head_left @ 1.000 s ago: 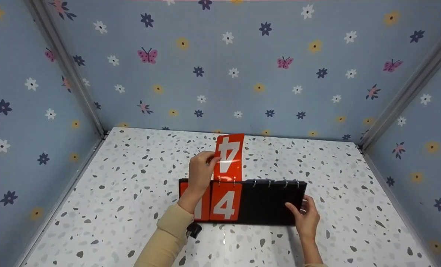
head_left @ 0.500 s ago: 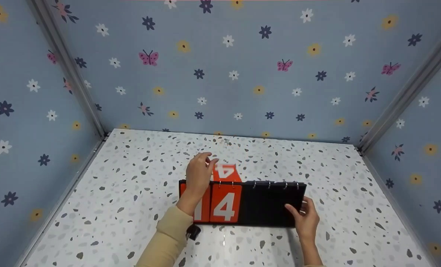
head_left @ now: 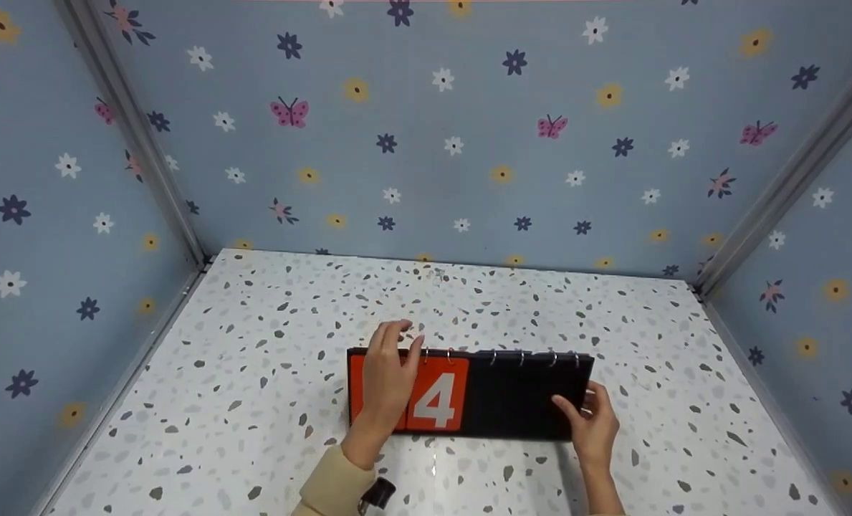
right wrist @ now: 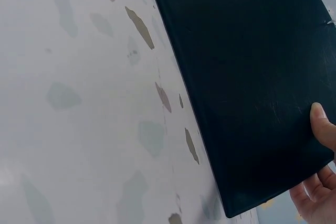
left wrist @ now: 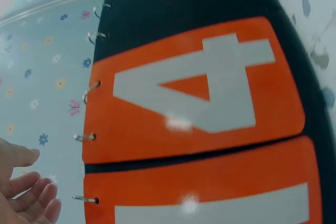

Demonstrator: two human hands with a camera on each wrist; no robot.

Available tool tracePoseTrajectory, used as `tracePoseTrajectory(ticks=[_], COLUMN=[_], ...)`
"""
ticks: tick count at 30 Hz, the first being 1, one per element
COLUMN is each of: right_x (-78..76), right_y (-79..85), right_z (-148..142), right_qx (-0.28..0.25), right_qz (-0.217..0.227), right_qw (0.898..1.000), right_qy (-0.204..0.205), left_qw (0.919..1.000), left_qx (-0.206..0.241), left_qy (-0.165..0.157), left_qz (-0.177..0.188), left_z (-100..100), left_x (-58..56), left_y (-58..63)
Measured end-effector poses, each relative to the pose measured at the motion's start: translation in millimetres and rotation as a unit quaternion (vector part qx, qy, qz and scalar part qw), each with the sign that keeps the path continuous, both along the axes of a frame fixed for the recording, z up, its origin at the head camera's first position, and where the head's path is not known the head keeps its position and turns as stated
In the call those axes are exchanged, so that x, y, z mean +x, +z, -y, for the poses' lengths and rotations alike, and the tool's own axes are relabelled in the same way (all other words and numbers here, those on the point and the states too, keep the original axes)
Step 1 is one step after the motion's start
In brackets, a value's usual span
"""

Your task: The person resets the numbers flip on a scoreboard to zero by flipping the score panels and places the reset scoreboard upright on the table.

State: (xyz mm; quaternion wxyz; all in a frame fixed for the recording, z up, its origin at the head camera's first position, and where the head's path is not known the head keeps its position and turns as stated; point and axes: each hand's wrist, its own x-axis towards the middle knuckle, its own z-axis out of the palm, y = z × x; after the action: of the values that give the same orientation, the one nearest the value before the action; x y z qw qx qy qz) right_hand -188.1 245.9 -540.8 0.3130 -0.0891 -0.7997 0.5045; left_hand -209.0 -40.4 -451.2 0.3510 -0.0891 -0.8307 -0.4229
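A black flip scoreboard [head_left: 519, 401] stands on the table, its red card with a white 4 [head_left: 458, 401] facing me. My left hand [head_left: 386, 373] is in front of its left part and covers much of the other red card. In the left wrist view that red card [left wrist: 157, 184] bears a white bar. The left fingers [left wrist: 37, 195] are loosely bent near the metal rings [left wrist: 86, 199], holding nothing. At the right end my right hand [head_left: 594, 423] grips the board. Its thumb [right wrist: 323, 127] lies on the front, the other fingers behind. The right half shows plain black.
The speckled white table [head_left: 282, 301] runs back to a blue flowered wall [head_left: 468, 107]. Similar side panels meet it at grey posts [head_left: 132, 122]. A small black object [head_left: 377, 493] is at the left wrist.
A second red 4 card, folded up over the top edge beside my left hand, has dropped behind the board out of sight. My left hand has come down slightly. The right hand stays.
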Motion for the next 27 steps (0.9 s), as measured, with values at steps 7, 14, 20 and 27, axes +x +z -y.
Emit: tracePoseTrajectory(ticks=[7, 14, 20, 27], right_x=[-1.8, -0.7, -0.6, -0.4], right_y=[-3.7, -2.8, -3.3, -3.4], right_z=[-0.1, 0.0, -0.7, 0.3], right_qx=[0.0, 0.004, 0.004, -0.002], right_qz=[-0.013, -0.002, -0.003, -0.011], right_qw=[1.0, 1.0, 1.0, 1.0], right_qy=[-0.009, -0.005, -0.001, 0.001], left_qw=[0.9996, 0.9967, 0.9914, 0.9846], left_qx=[0.028, 0.044, 0.058, 0.099], left_qy=[0.007, 0.005, 0.013, 0.024], left_qz=[-0.001, 0.069, 0.117, 0.142], left_z=[-10.1, -16.6, -19.6, -20.5], left_x=[26.7, 39.8, 43.0, 42.2], left_y=[-23.5, -50.4, -65.2, -81.7])
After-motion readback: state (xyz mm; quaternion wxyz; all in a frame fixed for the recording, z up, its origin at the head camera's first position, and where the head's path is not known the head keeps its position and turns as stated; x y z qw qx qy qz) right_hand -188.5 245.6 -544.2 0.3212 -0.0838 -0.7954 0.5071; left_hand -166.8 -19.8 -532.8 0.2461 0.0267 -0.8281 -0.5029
